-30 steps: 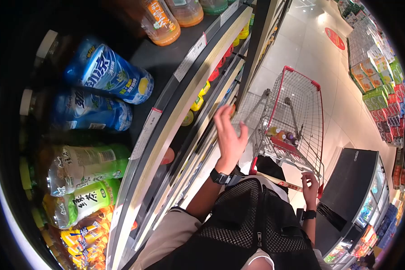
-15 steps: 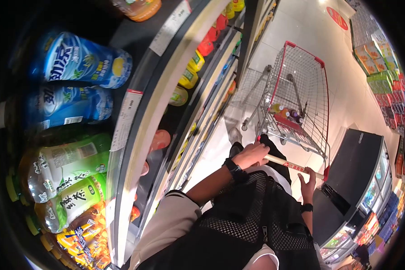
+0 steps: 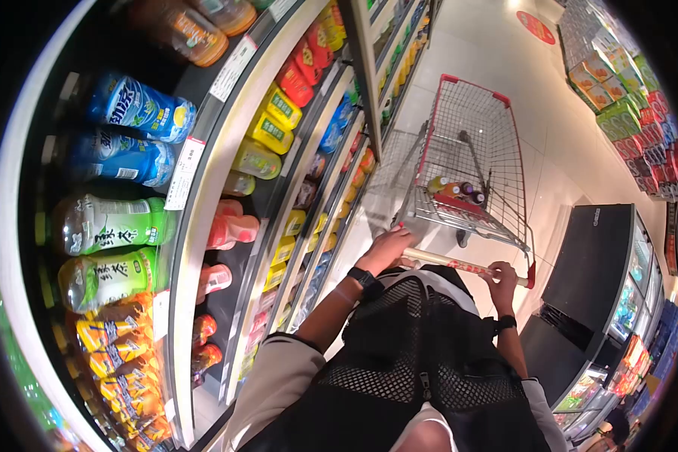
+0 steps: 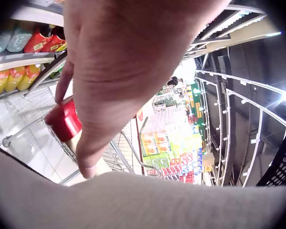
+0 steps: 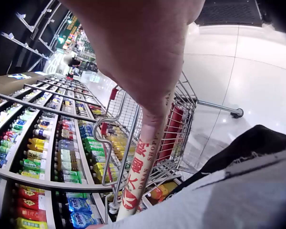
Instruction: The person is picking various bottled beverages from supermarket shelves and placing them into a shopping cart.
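My left hand point(image 3: 388, 250) grips the left end of the shopping cart handle point(image 3: 459, 264). In the left wrist view its fingers come down beside the red end cap point(image 4: 66, 119). Near the other end of that beige bar, my right hand point(image 3: 499, 282) holds on with bent fingers. Red lettering runs along the handle in the right wrist view, where the thumb lies against it. The wire shopping cart point(image 3: 477, 98) stands ahead of me, with several bottles point(image 3: 457, 190) lying at its near end by a red panel.
Shelves of drinks line the left side, with blue bottles point(image 3: 139, 109), green tea bottles point(image 3: 113, 224) and orange packs point(image 3: 120, 339). A black display cooler point(image 3: 591, 264) stands at the right. Stacked cartons point(image 3: 633, 113) sit farther off, and pale tiled floor point(image 3: 467, 45) stretches ahead.
My left hand has come down from beside the shelf onto the cart handle. My right hand has closed on the bar. The view has shifted, showing more of the lower shelves.
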Demonstrator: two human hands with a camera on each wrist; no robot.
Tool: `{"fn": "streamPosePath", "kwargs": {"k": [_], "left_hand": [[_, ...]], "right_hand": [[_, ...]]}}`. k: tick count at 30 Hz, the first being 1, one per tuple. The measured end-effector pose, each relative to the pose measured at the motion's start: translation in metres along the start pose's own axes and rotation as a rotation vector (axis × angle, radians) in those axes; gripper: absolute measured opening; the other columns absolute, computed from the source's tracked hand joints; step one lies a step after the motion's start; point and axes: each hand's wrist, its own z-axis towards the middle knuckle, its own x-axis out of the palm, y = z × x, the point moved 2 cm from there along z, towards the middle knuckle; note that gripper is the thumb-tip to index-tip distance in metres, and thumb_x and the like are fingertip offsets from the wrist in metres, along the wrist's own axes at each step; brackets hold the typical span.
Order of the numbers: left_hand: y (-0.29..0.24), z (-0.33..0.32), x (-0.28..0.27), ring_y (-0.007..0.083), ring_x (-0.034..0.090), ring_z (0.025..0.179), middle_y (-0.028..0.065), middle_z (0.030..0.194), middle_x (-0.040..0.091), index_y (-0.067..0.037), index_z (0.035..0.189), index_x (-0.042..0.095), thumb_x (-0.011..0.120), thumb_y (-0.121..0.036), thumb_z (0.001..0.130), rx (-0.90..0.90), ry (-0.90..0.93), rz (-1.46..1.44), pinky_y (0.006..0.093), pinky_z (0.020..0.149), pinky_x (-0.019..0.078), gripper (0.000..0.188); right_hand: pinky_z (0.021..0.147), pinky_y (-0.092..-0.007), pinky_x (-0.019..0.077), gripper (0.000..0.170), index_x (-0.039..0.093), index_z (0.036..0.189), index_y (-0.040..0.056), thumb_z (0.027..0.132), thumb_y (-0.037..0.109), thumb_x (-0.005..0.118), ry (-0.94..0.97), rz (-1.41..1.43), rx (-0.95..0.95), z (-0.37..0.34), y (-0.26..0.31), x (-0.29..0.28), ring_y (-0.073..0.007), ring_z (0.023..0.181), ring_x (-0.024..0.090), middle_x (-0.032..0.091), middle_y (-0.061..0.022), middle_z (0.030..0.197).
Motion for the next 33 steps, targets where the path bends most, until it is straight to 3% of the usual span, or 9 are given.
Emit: {"fn": "streamPosePath", "kwargs": {"k": [3, 5, 7, 10, 15, 17, 22, 25, 33], "left_hand": [[-0.011, 0.0, 0.0, 0.0366, 0.063, 0.11, 0.0102, 0.109, 0.066, -0.008, 0.118, 0.067, 0.09, -0.03, 0.08, -0.009, -0.013, 0.005, 0.0448, 0.094, 0.0538, 0.05], [-0.024, -0.001, 0.003, 0.0346, 0.06, 0.115, 0.0096, 0.113, 0.066, -0.007, 0.113, 0.069, 0.091, -0.034, 0.078, -0.177, -0.053, 0.006, 0.0448, 0.097, 0.0525, 0.049], [-0.035, -0.006, 0.014, 0.0339, 0.058, 0.122, 0.0093, 0.119, 0.065, -0.008, 0.12, 0.067, 0.091, -0.036, 0.078, -0.159, 0.005, 0.075, 0.0451, 0.099, 0.0518, 0.055], [-0.051, -0.016, 0.031, 0.0338, 0.058, 0.128, 0.009, 0.128, 0.066, -0.011, 0.132, 0.064, 0.09, -0.03, 0.076, -0.115, -0.071, 0.153, 0.0518, 0.097, 0.0553, 0.065], [-0.048, -0.022, 0.067, 0.0371, 0.058, 0.129, 0.0131, 0.13, 0.065, -0.009, 0.131, 0.063, 0.084, -0.026, 0.082, -0.298, -0.085, 0.279, 0.0519, 0.104, 0.0529, 0.056], [-0.048, -0.026, 0.073, 0.0329, 0.055, 0.133, 0.0108, 0.132, 0.064, -0.009, 0.132, 0.061, 0.085, -0.026, 0.078, -0.29, -0.117, 0.375, 0.0501, 0.099, 0.056, 0.061], [-0.042, -0.043, 0.079, 0.0312, 0.06, 0.126, 0.0083, 0.119, 0.068, -0.014, 0.124, 0.067, 0.08, -0.034, 0.085, -0.338, -0.065, 0.335, 0.0523, 0.094, 0.0572, 0.046], [-0.043, -0.05, 0.08, 0.0332, 0.063, 0.117, 0.0073, 0.114, 0.07, -0.014, 0.117, 0.071, 0.082, -0.032, 0.086, -0.412, 0.044, 0.314, 0.0485, 0.099, 0.0551, 0.037], [-0.048, -0.071, 0.079, 0.0332, 0.066, 0.111, 0.0076, 0.106, 0.072, -0.015, 0.114, 0.072, 0.08, -0.034, 0.086, -0.505, 0.159, 0.239, 0.049, 0.091, 0.0566, 0.035]], "right_hand": [[0.095, -0.0464, 0.0425, 0.044, 0.069, 0.1, 0.0131, 0.077, 0.039, 0.096, 0.054, -0.046, -0.041, 0.006, -0.015, -0.001, -0.0282, 0.096, 0.063, 0.067, -0.002, 0.098], [0.096, -0.0473, 0.0431, 0.045, 0.071, 0.099, 0.0129, 0.077, 0.043, 0.095, 0.026, -0.034, -0.046, 0.006, -0.018, -0.002, -0.0303, 0.098, 0.062, 0.067, -0.0038, 0.098], [0.09, -0.0469, 0.0471, 0.04, 0.073, 0.1, 0.0107, 0.078, 0.037, 0.096, -0.041, -0.031, -0.084, 0.001, -0.018, -0.003, -0.0322, 0.099, 0.063, 0.068, -0.0085, 0.096], [0.096, -0.0475, 0.0452, 0.046, 0.074, 0.101, 0.0096, 0.082, 0.048, 0.091, -0.059, -0.074, -0.089, -0.009, -0.021, 0.0, -0.0315, 0.098, 0.062, 0.068, -0.0076, 0.092], [0.098, -0.0465, 0.0439, 0.051, 0.074, 0.101, 0.0081, 0.085, 0.056, 0.086, -0.045, -0.107, -0.067, -0.014, -0.021, -0.001, -0.03, 0.093, 0.062, 0.068, -0.0071, 0.089], [0.097, -0.046, 0.0439, 0.051, 0.074, 0.099, 0.0081, 0.085, 0.055, 0.086, -0.034, -0.099, -0.047, -0.027, -0.023, 0.002, -0.03, 0.092, 0.061, 0.067, -0.0068, 0.088], [0.096, -0.0455, 0.041, 0.048, 0.074, 0.099, 0.0096, 0.084, 0.053, 0.088, -0.021, -0.057, -0.033, -0.046, -0.023, 0.004, -0.0275, 0.09, 0.06, 0.066, -0.0053, 0.087], [0.095, -0.0439, 0.0391, 0.048, 0.075, 0.098, 0.0112, 0.082, 0.055, 0.089, 0.023, -0.026, 0.003, -0.063, -0.025, 0.005, -0.0247, 0.09, 0.06, 0.066, -0.0022, 0.086], [0.095, -0.0428, 0.0375, 0.051, 0.075, 0.092, 0.0111, 0.08, 0.058, 0.089, 0.119, 0.017, 0.053, -0.094, -0.016, 0.008, -0.0238, 0.088, 0.06, 0.066, -0.0001, 0.084]]}}
